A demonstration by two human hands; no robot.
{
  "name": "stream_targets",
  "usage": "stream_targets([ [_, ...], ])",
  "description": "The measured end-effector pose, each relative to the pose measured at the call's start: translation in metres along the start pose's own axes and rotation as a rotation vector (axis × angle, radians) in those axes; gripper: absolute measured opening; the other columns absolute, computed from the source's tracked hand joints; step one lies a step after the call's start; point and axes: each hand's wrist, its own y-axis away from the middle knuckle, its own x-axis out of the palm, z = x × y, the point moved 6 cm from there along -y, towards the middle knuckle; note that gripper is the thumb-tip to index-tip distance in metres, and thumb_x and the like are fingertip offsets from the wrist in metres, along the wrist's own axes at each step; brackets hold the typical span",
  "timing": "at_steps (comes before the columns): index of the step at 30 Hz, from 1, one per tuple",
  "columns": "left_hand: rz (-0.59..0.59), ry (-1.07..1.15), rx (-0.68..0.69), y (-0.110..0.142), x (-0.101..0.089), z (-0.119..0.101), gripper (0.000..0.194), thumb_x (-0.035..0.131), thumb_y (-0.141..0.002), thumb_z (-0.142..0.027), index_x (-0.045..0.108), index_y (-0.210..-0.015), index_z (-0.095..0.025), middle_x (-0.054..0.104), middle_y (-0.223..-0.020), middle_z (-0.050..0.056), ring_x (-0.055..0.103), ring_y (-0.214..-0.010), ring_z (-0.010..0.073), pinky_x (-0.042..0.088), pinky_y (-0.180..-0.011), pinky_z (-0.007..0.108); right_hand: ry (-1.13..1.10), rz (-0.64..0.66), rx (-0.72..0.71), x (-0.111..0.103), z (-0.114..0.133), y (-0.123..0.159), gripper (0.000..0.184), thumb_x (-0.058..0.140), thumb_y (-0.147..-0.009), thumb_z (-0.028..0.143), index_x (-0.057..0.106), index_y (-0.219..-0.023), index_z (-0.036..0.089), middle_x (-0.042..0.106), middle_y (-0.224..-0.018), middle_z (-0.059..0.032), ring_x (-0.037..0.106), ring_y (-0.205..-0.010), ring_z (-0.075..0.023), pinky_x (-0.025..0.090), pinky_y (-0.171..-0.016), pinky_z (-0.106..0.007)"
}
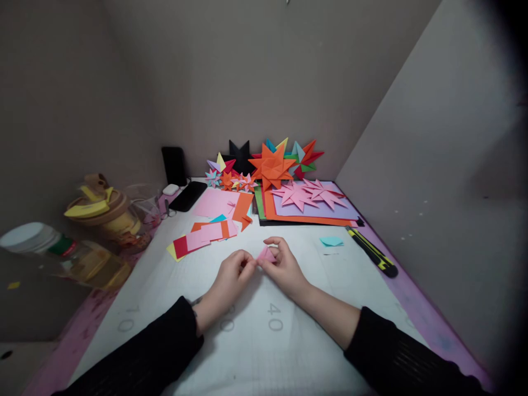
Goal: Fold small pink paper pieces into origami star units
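Head view: the right hand (284,270) has its grip pinched closed on a folded pink paper (266,254), positioned over the middle of the white table (264,357). The left hand (234,273) grips the paper's left corner, thumb against forefinger. A utility cutter (373,253) lies at right.

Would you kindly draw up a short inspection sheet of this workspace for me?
Surface: flat white work surface printed with grey numbers.
Job's things: small folded pink paper piece, partly hidden.
Clutter: overlapping multicoloured paper strips; black-and-yellow plastic cutter; two pointed pink paper stars.
Hands: left hand pinches the piece's left tip; right hand holds its right side.
Cables: nothing seen.
Surroundings: plain grey walls; clear cylindrical bottle with white lid at left.
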Motion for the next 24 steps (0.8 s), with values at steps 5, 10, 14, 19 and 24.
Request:
stream_targets([
  [5, 0.064, -0.011, 0.021, 0.001, 0.003, -0.004, 0.022, 0.046, -0.086, -0.030, 0.054, -0.070, -0.017, 0.055, -0.067, 0.000, 0.047, -0.062, 0.0128, 0.035, -0.059, 0.023, 0.039, -0.063, 0.002, -0.003, -0.001, -0.001, 0.032, 0.062, -0.075, 0.019, 0.041, -0.099, 0.024, 0.057, -0.066, 0.0073, 0.048, -0.052, -0.0086, 0.034, -0.050, -0.020],
  [10, 0.065, -0.036, 0.005, -0.002, 0.000, -0.004, 0.022, 0.048, -0.085, -0.031, 0.054, -0.069, -0.017, 0.054, -0.065, -0.001, 0.046, -0.060, 0.0127, 0.034, -0.057, 0.023, 0.017, -0.140, -0.018, -0.014, 0.003, -0.005, 0.033, 0.064, -0.075, 0.022, 0.040, -0.097, 0.023, 0.059, -0.063, 0.0064, 0.054, -0.058, -0.0112, 0.039, -0.057, -0.023],
  [14, 0.033, -0.008, -0.049, -0.004, -0.004, 0.000, 0.022, 0.049, -0.084, -0.031, 0.053, -0.067, -0.017, 0.053, -0.061, -0.002, 0.046, -0.057, 0.0124, 0.034, -0.055, 0.023, -0.017, -0.306, -0.078, -0.034, 0.007, -0.010, 0.030, 0.064, -0.075, 0.023, 0.042, -0.095, 0.023, 0.059, -0.064, 0.0061, 0.054, -0.060, -0.0111, 0.041, -0.060, -0.023],
  [19, -0.039, 0.127, -0.138, -0.003, -0.008, 0.004, 0.025, 0.048, -0.085, -0.037, 0.051, -0.069, -0.018, 0.052, -0.058, -0.003, 0.043, -0.047, 0.0102, 0.033, -0.047, 0.022, -0.070, -0.283, -0.007, -0.033, 0.002, -0.010, 0.027, 0.064, -0.076, 0.034, 0.051, -0.096, 0.021, 0.056, -0.071, 0.0037, 0.047, -0.050, -0.0074, 0.035, -0.045, -0.020],
  [24, -0.105, 0.212, -0.085, -0.004, -0.004, -0.003, 0.025, 0.050, -0.084, -0.038, 0.053, -0.071, -0.017, 0.053, -0.059, -0.003, 0.045, -0.048, 0.0101, 0.036, -0.049, 0.021, -0.154, -0.082, 0.224, 0.005, -0.002, -0.005, 0.028, 0.070, -0.067, 0.040, 0.059, -0.080, 0.018, 0.042, -0.048, 0.0082, 0.032, -0.037, -0.0053, 0.016, -0.035, -0.019],
])
